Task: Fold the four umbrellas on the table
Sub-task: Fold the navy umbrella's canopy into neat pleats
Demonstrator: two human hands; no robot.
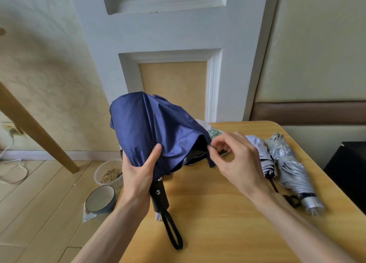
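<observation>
Head view: gripping the navy umbrella by its gathered canopy with the left hand, just above the black handle, over the bench. Pinching the canopy hem with the right hand. Folded, side by side at right: lavender umbrella, silver umbrella.

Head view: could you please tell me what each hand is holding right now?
Left hand: grips the navy umbrella by its gathered canopy, above the handle.
Right hand: pinches the canopy's edge.

Wooden table, lavender folded umbrella beside silver folded umbrella, near right edge
</observation>
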